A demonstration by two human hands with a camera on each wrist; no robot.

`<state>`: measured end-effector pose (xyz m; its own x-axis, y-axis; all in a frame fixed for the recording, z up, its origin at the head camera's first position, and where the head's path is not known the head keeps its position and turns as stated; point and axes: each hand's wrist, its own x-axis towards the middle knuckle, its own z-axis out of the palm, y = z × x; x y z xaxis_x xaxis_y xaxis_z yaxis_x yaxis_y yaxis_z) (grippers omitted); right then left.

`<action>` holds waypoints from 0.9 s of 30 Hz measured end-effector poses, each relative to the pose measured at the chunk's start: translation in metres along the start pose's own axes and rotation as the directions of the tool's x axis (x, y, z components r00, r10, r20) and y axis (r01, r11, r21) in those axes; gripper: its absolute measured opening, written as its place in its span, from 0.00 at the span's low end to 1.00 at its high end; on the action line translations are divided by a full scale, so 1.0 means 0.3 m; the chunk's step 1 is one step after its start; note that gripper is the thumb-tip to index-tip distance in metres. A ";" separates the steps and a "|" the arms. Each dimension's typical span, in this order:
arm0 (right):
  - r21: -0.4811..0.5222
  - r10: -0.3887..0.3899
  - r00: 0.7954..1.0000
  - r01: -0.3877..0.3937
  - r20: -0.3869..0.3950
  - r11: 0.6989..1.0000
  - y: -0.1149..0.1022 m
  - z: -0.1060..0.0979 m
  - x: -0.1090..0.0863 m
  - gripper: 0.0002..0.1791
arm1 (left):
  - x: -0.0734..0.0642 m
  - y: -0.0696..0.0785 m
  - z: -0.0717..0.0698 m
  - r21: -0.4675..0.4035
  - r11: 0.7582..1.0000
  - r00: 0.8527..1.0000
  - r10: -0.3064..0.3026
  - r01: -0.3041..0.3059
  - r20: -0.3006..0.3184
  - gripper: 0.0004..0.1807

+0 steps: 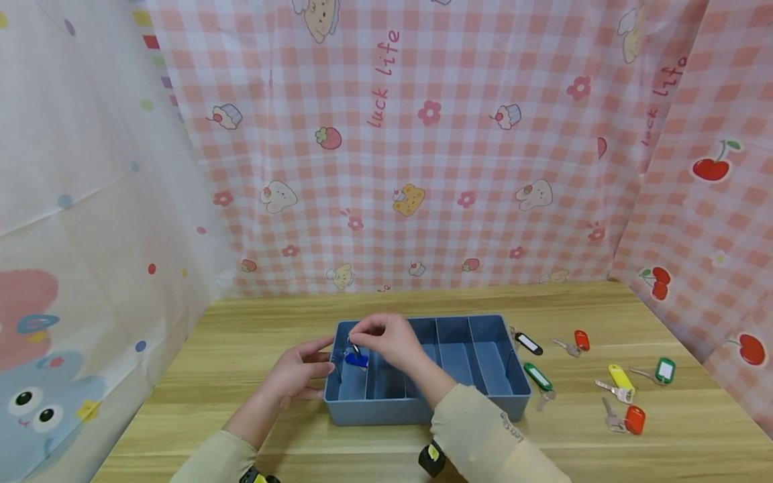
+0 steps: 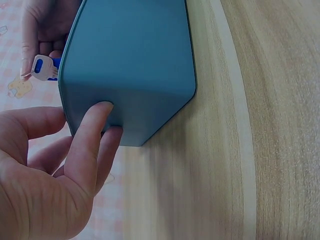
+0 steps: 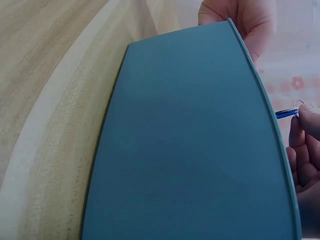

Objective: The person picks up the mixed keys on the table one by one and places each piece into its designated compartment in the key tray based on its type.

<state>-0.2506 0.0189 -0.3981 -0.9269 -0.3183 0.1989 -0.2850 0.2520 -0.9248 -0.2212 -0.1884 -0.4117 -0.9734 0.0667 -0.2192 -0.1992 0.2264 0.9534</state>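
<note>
A blue-grey divided box point(image 1: 386, 412) stands on the table, split into several narrow compartments. My left hand point(image 1: 296, 372) is at its left end; in the left wrist view the fingertips point(image 2: 104, 107) rest on the outer wall, fairly straight. Over the leftmost compartment, my right hand point(image 1: 389, 342) pinches the metal ring of a blue key tag point(image 1: 356, 361) between thumb and index finger. A key point(image 2: 44, 67) hangs with that tag, seen beyond the box rim in the left wrist view. The box wall hides part of the tag in the right wrist view.
Right of the box lie loose keys with tags: black point(image 1: 529, 343), green point(image 1: 537, 377), red point(image 1: 582, 340), yellow point(image 1: 621, 379), another green point(image 1: 665, 370) and another red point(image 1: 635, 420). A checked curtain point(image 1: 459, 154) hangs behind the wooden table point(image 1: 253, 322).
</note>
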 end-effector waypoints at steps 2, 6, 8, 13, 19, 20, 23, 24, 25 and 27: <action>-0.011 0.010 1.000 -0.010 -0.002 1.000 0.005 0.005 0.002 0.05 | -0.001 0.000 0.000 0.000 1.000 1.000 -0.007 0.007 -0.007 0.31; -0.032 0.031 0.999 -0.031 -0.015 0.999 0.010 0.014 0.005 0.05 | -0.003 0.001 -0.001 0.005 1.000 1.000 -0.016 0.016 -0.008 0.31; -0.044 0.040 0.999 -0.041 -0.026 0.998 0.008 0.018 0.005 0.04 | -0.003 0.001 -0.001 0.006 1.000 1.000 -0.016 0.016 -0.008 0.31; -0.069 0.050 0.997 -0.054 -0.058 0.996 0.003 0.026 0.006 0.04 | -0.002 0.000 0.000 0.008 1.000 1.000 -0.018 0.018 -0.016 0.31; -0.100 0.033 0.996 -0.041 -0.088 0.994 0.002 0.031 0.008 0.06 | -0.001 -0.002 -0.001 -0.004 1.000 1.000 -0.008 0.008 -0.007 0.31; -0.102 0.023 0.996 -0.033 -0.090 0.994 0.003 0.032 0.008 0.08 | -0.001 -0.003 -0.001 -0.010 1.000 1.000 -0.005 0.005 -0.005 0.31; -0.098 0.000 0.996 -0.008 -0.086 0.995 0.003 0.031 0.007 0.13 | -0.002 -0.003 -0.001 -0.027 1.000 1.000 0.006 -0.006 0.008 0.31; -0.092 -0.005 0.997 -0.003 -0.082 0.996 0.003 0.031 0.005 0.14 | -0.002 -0.003 0.000 -0.030 1.000 1.000 0.010 -0.009 0.008 0.32; -0.086 -0.007 0.997 0.000 -0.078 0.996 0.003 0.030 0.003 0.15 | -0.001 -0.003 0.000 -0.029 1.000 1.000 0.012 -0.012 0.007 0.32; -0.072 -0.004 0.998 -0.001 -0.065 0.997 0.003 0.028 -0.002 0.16 | -0.001 -0.003 0.000 -0.022 1.000 1.000 0.014 -0.014 0.006 0.32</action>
<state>-0.2483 0.0116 -0.4017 -0.9397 -0.2595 0.2229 -0.3009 0.3173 -0.8993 -0.2208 -0.1885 -0.4124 -0.9754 0.0754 -0.2070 -0.1881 0.2037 0.9608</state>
